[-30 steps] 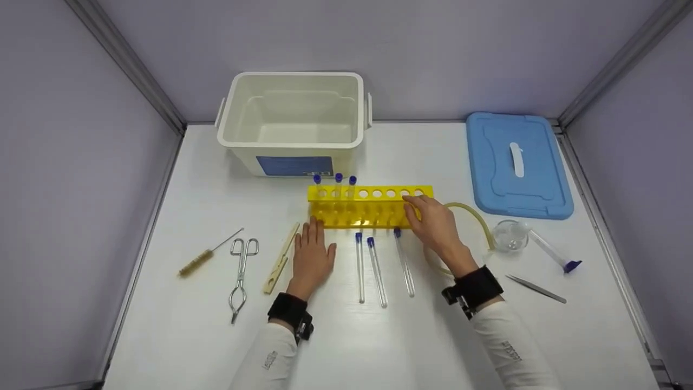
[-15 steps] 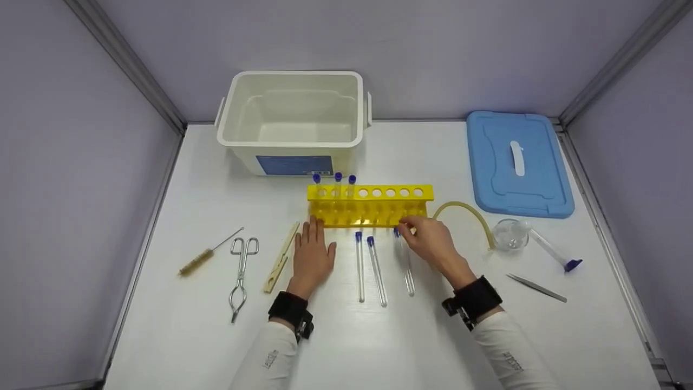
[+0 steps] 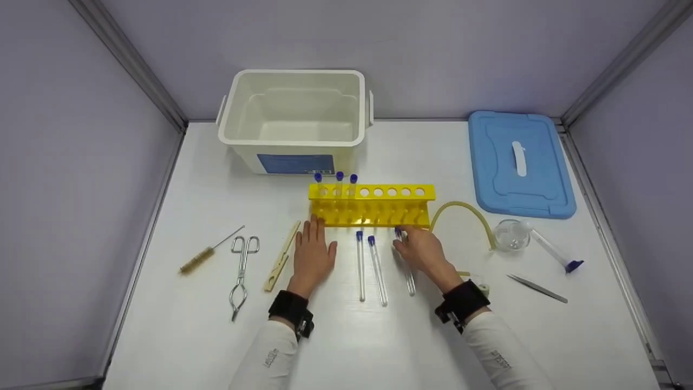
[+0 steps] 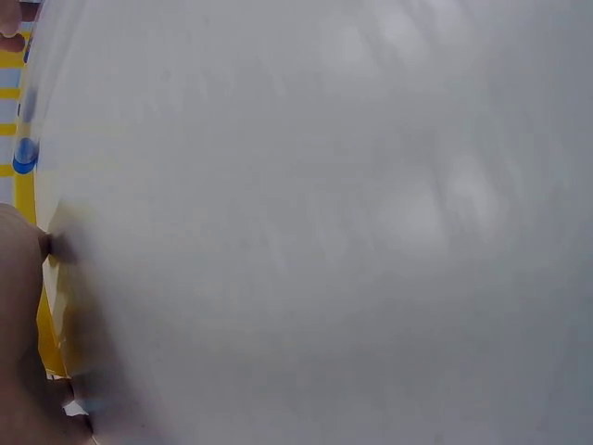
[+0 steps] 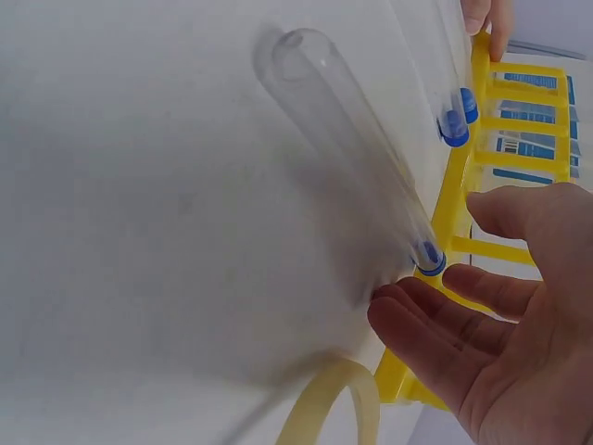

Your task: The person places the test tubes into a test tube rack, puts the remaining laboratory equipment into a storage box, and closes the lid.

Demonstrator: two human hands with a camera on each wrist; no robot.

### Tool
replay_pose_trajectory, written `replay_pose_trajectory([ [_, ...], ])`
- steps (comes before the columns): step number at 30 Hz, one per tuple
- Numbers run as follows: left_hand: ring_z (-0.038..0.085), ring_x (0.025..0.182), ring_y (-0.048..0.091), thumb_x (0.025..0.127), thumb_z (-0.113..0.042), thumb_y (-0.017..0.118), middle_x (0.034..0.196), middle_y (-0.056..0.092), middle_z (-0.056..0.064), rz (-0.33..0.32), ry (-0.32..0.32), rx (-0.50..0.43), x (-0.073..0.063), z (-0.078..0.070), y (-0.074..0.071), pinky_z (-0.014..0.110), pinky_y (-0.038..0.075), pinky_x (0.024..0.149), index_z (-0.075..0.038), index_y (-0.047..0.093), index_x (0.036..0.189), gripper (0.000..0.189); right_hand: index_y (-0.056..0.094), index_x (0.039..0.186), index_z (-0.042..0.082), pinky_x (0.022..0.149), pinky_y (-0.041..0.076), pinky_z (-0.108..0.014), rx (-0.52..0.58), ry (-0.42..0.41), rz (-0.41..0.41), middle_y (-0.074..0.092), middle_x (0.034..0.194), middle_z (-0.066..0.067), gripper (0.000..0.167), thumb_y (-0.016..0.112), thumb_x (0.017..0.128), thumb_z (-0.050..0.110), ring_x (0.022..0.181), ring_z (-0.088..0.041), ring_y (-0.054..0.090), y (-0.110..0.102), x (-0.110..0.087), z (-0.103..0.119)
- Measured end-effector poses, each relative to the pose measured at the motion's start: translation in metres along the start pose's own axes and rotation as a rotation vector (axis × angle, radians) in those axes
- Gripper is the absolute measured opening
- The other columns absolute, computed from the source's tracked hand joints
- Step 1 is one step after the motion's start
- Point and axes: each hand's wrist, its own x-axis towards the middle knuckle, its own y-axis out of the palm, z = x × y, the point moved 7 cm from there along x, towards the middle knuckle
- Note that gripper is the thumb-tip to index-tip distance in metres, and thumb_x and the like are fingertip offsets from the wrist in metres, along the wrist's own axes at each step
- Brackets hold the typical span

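A yellow test tube rack [image 3: 384,206] stands in the middle, with three blue-capped tubes in its left holes. Beside its left front corner, my left hand [image 3: 313,261] lies flat, fingertips at the rack's edge. My right hand [image 3: 425,251] is at the capped end of the rightmost loose test tube [image 3: 410,279]. In the right wrist view, its thumb and fingers stand apart on either side of that tube's blue cap [image 5: 429,259]. To the left, two more capped test tubes, one [image 3: 361,271] and another [image 3: 378,273], lie on the table.
Left of my hands lie a wooden test tube clamp [image 3: 281,260], metal tongs [image 3: 240,276] and a brush [image 3: 200,260]. Behind are a white bin [image 3: 292,145] and its blue lid [image 3: 522,162]. Rubber tubing [image 3: 476,216], a glass dish [image 3: 511,238], a measuring cylinder [image 3: 552,249] and tweezers [image 3: 536,288] lie right.
My right hand has moved from the rack's right end down toward me, to the cap of the rightmost loose tube. The left hand has stayed in place.
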Motion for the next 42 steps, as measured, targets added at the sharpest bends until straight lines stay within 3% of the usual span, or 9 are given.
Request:
replay_pose_trajectory([
  [7,0.039,0.153,0.020,0.104,-0.040,0.044,0.166,0.016,0.018,0.015,-0.002,-0.016,0.001,-0.002,-0.002,0.054,0.019,0.125,-0.002,0.022,0.157,0.069,0.054,0.140,0.012,0.086,0.057,-0.050,-0.029,-0.009,-0.057,0.066,0.124,-0.020,0.055,0.069,0.090,0.028,0.087,-0.032,0.067,0.004,0.002,0.001],
  [13,0.038,0.153,0.021,0.104,-0.039,0.045,0.166,0.017,0.018,0.004,-0.005,-0.017,0.001,-0.002,-0.004,0.054,0.020,0.125,-0.002,0.022,0.157,0.069,0.069,0.107,0.000,0.067,0.055,-0.049,-0.064,0.034,-0.106,0.067,0.097,-0.019,0.030,0.068,0.088,0.024,0.072,-0.033,0.064,0.007,0.001,0.000],
  [17,0.038,0.152,0.022,0.103,-0.039,0.045,0.166,0.017,0.018,-0.004,0.000,-0.022,0.002,-0.003,-0.005,0.054,0.021,0.124,-0.001,0.024,0.156,0.069,0.068,0.085,0.000,0.058,0.052,-0.048,-0.056,0.030,-0.189,0.063,0.078,-0.015,0.015,0.066,0.088,0.015,0.061,-0.030,0.058,0.005,0.000,0.001],
  [22,0.038,0.152,0.023,0.103,-0.039,0.046,0.166,0.018,0.017,-0.005,-0.009,-0.010,0.003,-0.003,-0.005,0.054,0.021,0.124,-0.001,0.025,0.156,0.068,0.062,0.074,0.003,0.053,0.048,-0.047,-0.015,0.008,-0.237,0.060,0.070,-0.013,0.015,0.065,0.087,0.010,0.055,-0.026,0.052,0.005,0.000,0.003],
  [32,0.037,0.152,0.023,0.103,-0.039,0.046,0.166,0.018,0.017,0.011,-0.020,-0.001,0.000,-0.001,-0.001,0.054,0.021,0.124,-0.001,0.026,0.156,0.068,0.071,0.092,0.001,0.060,0.052,-0.045,0.017,0.028,-0.145,0.069,0.079,-0.013,0.015,0.065,0.087,0.014,0.064,-0.026,0.060,0.009,0.000,0.002],
  [38,0.039,0.151,0.026,0.103,-0.039,0.048,0.165,0.022,0.018,-0.016,-0.009,-0.005,0.000,-0.001,-0.004,0.055,0.024,0.123,0.000,0.029,0.154,0.067,0.074,0.102,0.004,0.057,0.047,-0.038,0.061,-0.011,-0.128,0.068,0.075,-0.010,0.021,0.065,0.090,0.019,0.062,-0.022,0.057,-0.007,-0.002,0.013],
  [42,0.039,0.151,0.026,0.102,-0.039,0.048,0.165,0.021,0.018,-0.019,-0.010,0.000,0.001,-0.001,-0.004,0.055,0.023,0.123,0.000,0.029,0.154,0.067,0.074,0.109,0.005,0.062,0.052,-0.039,0.040,-0.071,-0.131,0.069,0.082,-0.011,0.025,0.065,0.092,0.020,0.068,-0.023,0.062,-0.022,-0.007,0.026],
])
